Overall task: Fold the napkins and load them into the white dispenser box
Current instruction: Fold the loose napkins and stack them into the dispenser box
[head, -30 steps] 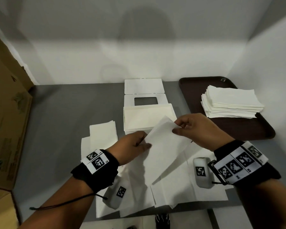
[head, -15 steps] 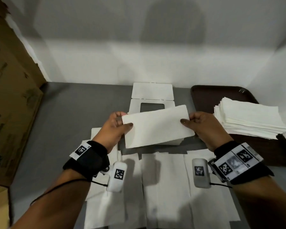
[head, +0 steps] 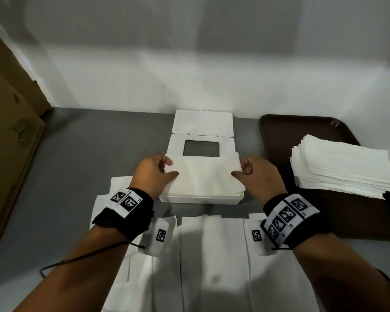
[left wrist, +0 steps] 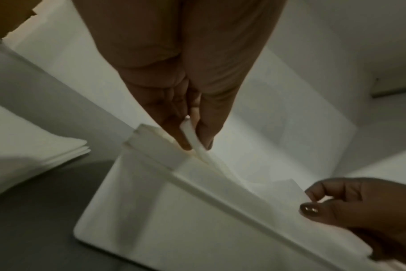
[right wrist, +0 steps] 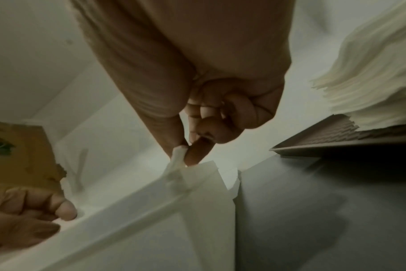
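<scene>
The folded napkin [head: 204, 176], held up in the air above the box half a second ago, now lies low over the open white dispenser box [head: 202, 198], sagging in the middle onto the napkins already inside. The left hand [head: 154, 174] pinches its left end between thumb and fingers [left wrist: 205, 126], clamped on the paper at the box's left wall. The right hand [head: 258, 175] pinches the right end the same way, thumb and forefinger together on the edge, the other fingers [right wrist: 223, 128] curled in. Both hands have dropped and moved forward since the earlier frame. The box lid [head: 203, 123] lies flipped open behind, its window frame [head: 200, 146] just beyond the napkin. Unfolded napkins [head: 212, 255] are spread on the grey desk [head: 77, 176] near the person, under the wrists. A stack of napkins [head: 342, 167] sits on the brown tray [head: 279, 129] to the right, and a cardboard box [head: 7, 136] stands at the left
</scene>
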A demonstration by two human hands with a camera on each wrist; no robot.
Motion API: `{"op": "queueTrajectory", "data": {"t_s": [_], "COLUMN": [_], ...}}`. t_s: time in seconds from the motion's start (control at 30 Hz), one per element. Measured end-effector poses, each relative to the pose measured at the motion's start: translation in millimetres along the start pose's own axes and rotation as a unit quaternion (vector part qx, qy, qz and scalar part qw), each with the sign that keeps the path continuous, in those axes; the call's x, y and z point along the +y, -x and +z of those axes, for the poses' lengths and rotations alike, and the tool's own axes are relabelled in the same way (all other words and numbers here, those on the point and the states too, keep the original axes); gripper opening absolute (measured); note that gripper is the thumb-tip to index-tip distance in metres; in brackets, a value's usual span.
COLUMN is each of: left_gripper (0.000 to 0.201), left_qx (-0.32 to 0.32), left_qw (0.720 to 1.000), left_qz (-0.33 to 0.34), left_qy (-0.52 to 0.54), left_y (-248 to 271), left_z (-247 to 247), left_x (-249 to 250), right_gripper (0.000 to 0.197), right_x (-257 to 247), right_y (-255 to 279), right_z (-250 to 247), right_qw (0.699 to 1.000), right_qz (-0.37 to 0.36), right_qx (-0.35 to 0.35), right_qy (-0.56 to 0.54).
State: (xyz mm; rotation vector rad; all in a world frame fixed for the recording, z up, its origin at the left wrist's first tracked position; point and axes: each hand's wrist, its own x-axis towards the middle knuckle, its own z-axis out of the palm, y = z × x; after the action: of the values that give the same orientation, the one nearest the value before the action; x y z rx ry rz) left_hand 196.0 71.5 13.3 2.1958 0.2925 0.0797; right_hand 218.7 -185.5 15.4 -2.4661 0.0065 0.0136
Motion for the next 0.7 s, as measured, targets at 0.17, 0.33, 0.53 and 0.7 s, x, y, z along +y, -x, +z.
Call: {"op": "queueTrajectory", "data": {"t_s": [0.17, 0.33, 0.53, 0.7], "left_gripper": [0.033, 0.041, 0.042, 0.033], "left_qx": [-0.04, -0.061, 0.0, 0.051], "left_qw": [0.99, 0.973, 0.946, 0.953], "left_qz": [0.008, 0.013, 0.074, 0.063], "left_qy": [-0.136, -0.22, -0.315, -0.293], "left_y": [1.2, -1.8, 10.0, 19.0], "left_z": [2.2, 7.1, 7.5, -13.9], "left_x": [3.9, 5.1, 11.6, 12.8], "right_gripper": [0.023, 0.035, 0.047, 0.04], "right_x": [-4.3, -8.5, -13.0, -15.9], "right_y": [2.0, 3.1, 6.6, 11.9], "right_z": [3.4, 7.8, 10.3, 2.1], "right_qw": [0.995, 0.981, 0.976, 0.989], "right_qz": [-0.038, -0.078, -0.076, -0.04], "right_qx": [0.0, -0.006, -0.011, -0.012], "right_qy": [0.093, 0.176, 0.204, 0.144]}}
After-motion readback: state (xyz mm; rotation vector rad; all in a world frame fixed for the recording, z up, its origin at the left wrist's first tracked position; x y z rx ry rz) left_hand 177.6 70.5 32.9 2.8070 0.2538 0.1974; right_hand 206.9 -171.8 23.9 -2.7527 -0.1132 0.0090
